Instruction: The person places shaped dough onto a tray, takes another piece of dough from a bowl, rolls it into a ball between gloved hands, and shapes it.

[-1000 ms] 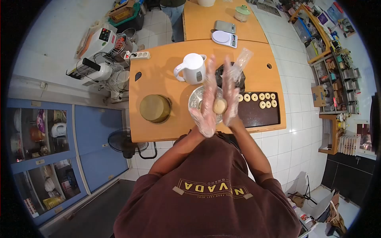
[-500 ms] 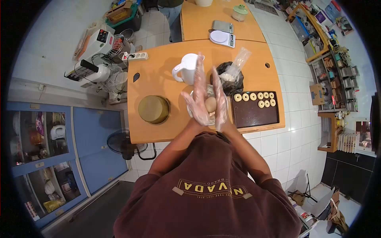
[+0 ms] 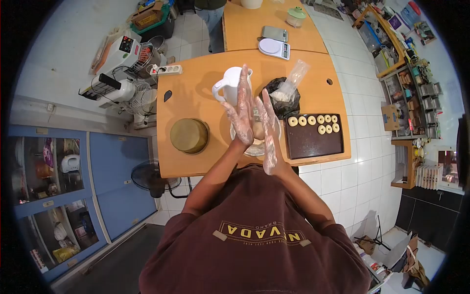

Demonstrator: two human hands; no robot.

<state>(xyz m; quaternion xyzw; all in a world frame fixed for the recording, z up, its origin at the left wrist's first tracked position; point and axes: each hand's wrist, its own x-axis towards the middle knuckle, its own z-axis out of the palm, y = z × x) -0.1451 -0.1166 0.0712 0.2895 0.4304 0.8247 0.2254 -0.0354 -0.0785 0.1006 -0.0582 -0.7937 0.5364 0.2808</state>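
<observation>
A round dough ball (image 3: pixel 259 130) sits between my two palms, partly covered by them. My left hand (image 3: pixel 240 115) stands on edge with straight fingers, its palm against the ball's left side. My right hand (image 3: pixel 267 130) faces it from the other side, fingers also straight, set lower and nearer my body. Both hands carry a whitish, shiny layer that looks like clear plastic gloves. Beneath them is a bowl (image 3: pixel 254 150), mostly hidden; its contents are hard to make out. Just beyond my left fingers stands a white pitcher (image 3: pixel 231 81).
To the right, a dark tray (image 3: pixel 313 142) carries several ring-shaped dough pieces (image 3: pixel 312 120). A black plastic bag (image 3: pixel 285 105) lies behind it. A round gold-coloured tin (image 3: pixel 189 135) stands left. Farther back are a white scale (image 3: pixel 271 47), a power strip (image 3: pixel 169 69) and another person (image 3: pixel 211 24).
My right hand has slid down toward my body against my left hand, which shifted slightly left and up. The dough ball stays between the palms.
</observation>
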